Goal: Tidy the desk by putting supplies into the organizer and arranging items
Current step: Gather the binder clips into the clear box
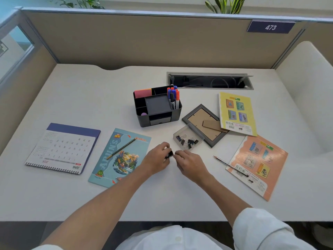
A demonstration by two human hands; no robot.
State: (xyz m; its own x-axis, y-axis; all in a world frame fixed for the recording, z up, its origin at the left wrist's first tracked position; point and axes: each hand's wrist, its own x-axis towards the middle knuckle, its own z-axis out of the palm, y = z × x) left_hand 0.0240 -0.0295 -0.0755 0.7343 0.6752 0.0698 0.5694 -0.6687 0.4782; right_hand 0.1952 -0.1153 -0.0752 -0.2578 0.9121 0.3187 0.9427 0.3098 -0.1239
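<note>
Fingers [166,147] of the left hand [157,160] and right hand [191,163] pinch one black binder clip [169,154] between them, near the desk [90,199] front edge. Going left to right: calendar [61,150] at the left edge, blue notebook [119,157] under a pencil [121,148], organizer [157,105] mid-desk with markers [173,97], clear clip box [187,139] just beyond the hands, picture frame [204,124]
</note>
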